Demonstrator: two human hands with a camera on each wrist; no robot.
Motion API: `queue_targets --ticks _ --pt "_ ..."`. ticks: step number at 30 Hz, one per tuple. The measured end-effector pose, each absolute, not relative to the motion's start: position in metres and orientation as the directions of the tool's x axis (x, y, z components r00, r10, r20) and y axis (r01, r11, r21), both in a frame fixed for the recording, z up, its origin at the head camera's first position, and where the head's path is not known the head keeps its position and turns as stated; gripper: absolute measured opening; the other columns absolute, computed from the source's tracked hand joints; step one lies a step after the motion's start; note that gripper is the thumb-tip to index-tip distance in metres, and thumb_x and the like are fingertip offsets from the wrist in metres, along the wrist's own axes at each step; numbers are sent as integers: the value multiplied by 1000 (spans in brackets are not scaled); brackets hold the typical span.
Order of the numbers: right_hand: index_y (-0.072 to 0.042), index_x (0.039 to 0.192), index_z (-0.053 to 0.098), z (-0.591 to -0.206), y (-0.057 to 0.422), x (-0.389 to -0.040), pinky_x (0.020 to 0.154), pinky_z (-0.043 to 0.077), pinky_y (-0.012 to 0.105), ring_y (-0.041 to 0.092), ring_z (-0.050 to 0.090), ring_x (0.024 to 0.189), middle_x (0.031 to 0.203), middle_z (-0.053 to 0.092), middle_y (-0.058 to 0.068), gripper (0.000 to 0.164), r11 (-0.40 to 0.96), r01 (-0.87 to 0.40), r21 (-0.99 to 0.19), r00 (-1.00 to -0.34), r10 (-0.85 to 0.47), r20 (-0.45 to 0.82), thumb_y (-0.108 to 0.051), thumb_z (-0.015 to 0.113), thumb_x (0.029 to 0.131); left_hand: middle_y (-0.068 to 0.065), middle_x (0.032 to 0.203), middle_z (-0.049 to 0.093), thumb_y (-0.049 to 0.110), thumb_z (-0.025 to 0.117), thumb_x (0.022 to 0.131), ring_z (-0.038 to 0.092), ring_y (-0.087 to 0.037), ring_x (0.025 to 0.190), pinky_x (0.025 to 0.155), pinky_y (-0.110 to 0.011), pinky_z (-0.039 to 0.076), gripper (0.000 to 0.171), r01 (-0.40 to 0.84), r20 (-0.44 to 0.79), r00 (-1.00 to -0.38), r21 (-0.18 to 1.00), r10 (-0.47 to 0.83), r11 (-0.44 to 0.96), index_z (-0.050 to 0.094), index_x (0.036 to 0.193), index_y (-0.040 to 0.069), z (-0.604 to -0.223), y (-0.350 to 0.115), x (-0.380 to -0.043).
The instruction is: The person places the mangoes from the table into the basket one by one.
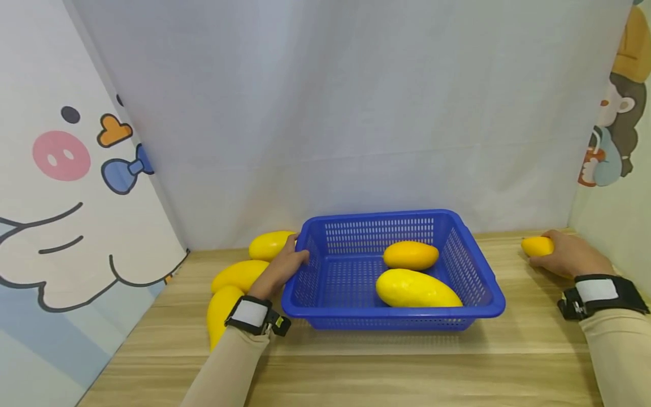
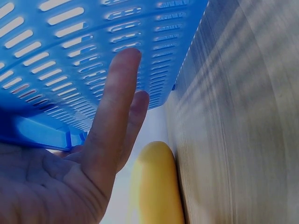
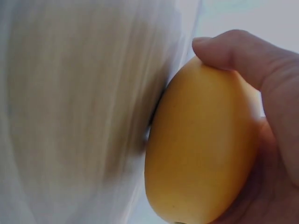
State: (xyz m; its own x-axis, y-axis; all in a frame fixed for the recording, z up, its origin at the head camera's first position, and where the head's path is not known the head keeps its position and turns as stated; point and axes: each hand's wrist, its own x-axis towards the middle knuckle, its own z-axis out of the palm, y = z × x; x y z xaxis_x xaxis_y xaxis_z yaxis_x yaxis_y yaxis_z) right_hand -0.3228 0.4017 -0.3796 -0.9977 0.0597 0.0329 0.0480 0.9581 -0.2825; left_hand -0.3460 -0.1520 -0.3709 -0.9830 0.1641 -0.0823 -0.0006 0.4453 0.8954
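On the left, my left hand (image 1: 282, 268) holds the rim of a blue plastic basket (image 1: 391, 312), thumb over the rim and fingers along the slotted outer wall (image 2: 93, 51). At the far right, my right hand (image 1: 574, 254) grips an orange-yellow mango (image 1: 536, 246), thumb pressed on its upper side in the right wrist view. The mango (image 3: 201, 140) is close against the wooden tabletop there. Inside the basket, toward its right side, lie a smaller orange-yellow mango (image 1: 411, 255) and a longer bright yellow fruit (image 1: 417, 291).
Left of the basket, three large yellow fruits lie on the table: one at the back (image 1: 269, 245), a middle one (image 1: 238, 276) and a front one (image 1: 220, 311) partly behind my wrist. A pale curtain (image 1: 386, 113) hangs behind; printed panels stand at both sides.
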Motion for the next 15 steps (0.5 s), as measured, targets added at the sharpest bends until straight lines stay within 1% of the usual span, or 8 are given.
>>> queue_targets --ticks 5,11,15 --pt "14 116 37 -380 401 -323 68 38 51 39 46 78 89 50 28 71 960 50 -277 -998 61 32 -38 66 77 -13 136 35 19 47 78 42 -31 107 83 -42 39 75 -12 -90 -983 902 161 431 13 145 18 -370 -151 -345" --pt "15 116 39 -378 399 -328 66 38 50 38 47 77 90 51 26 71 957 19 -290 -996 42 75 -36 67 75 -12 135 35 19 47 78 43 -30 107 83 -41 39 75 -15 -92 -983 902 157 432 15 145 19 -371 -152 -346" --pt "13 118 39 -370 394 -328 66 39 51 38 49 77 93 52 29 71 955 -19 -296 -993 17 118 -37 67 76 -14 136 35 19 47 79 43 -31 107 84 -42 40 74 -5 -84 -983 899 162 437 14 145 18 -371 -152 -346"
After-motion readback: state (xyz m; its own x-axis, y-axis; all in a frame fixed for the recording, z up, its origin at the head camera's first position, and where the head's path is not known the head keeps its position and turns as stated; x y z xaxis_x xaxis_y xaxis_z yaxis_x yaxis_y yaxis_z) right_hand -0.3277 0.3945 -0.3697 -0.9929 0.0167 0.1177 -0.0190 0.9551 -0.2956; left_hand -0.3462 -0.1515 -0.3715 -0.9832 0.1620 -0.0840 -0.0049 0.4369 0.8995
